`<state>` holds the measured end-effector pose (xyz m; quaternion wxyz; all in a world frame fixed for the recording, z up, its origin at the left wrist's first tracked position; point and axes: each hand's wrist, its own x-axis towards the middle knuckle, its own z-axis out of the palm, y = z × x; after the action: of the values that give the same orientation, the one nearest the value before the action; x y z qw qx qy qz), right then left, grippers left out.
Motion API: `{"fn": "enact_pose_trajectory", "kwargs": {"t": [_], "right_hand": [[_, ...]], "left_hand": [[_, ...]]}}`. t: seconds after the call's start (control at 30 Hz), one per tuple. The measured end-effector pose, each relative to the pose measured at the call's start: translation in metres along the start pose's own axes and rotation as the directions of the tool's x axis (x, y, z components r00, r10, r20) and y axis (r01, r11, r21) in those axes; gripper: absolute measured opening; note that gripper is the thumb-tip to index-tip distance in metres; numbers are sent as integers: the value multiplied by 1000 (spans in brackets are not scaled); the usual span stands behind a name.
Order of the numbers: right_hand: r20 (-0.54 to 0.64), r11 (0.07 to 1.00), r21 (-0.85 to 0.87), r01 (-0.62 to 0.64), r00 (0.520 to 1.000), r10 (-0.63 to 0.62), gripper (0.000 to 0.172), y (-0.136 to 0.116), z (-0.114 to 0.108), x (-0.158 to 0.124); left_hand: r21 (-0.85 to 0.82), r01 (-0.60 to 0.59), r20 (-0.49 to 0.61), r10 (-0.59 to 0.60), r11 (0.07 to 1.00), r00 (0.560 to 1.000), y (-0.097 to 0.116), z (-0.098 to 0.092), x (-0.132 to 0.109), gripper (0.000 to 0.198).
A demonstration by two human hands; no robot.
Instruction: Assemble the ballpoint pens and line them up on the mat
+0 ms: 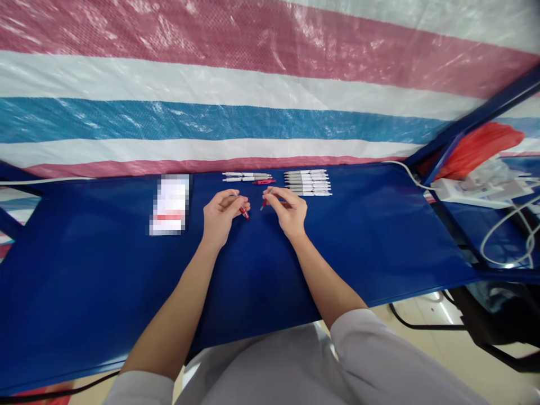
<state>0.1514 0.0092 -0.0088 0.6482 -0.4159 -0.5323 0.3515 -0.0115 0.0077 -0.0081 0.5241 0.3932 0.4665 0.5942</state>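
My left hand [221, 214] is closed around a small red and clear pen part [243, 212] above the blue table [379, 236]. My right hand [287, 209] pinches another thin red-tipped pen piece [265, 201], a short gap from the left one. Just beyond my hands lie two white pens with a red pen part [248, 178], and to their right a neat row of several white pens [307, 182].
A blurred white card [170, 204] lies left of my hands. A striped plastic sheet [253, 101] hangs behind the table. At the right are a white power strip [472, 188], cables [506, 236] and a red bag [476, 147].
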Motion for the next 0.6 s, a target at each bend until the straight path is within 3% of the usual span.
{"fn": "enact_pose_trajectory", "kwargs": {"t": [0.23, 0.43, 0.6], "right_hand": [[-26, 924, 227, -307, 947, 321, 25, 0, 2, 7], [2, 847, 361, -390, 909, 418, 27, 7, -4, 13], [-27, 839, 358, -409, 894, 447, 29, 9, -5, 14]], "left_hand": [[-80, 38, 0, -38, 996, 999, 5, -1, 0, 36], [-136, 89, 5, -89, 987, 996, 7, -3, 2, 40], [-135, 85, 5, -85, 987, 996, 7, -6, 2, 42]]}}
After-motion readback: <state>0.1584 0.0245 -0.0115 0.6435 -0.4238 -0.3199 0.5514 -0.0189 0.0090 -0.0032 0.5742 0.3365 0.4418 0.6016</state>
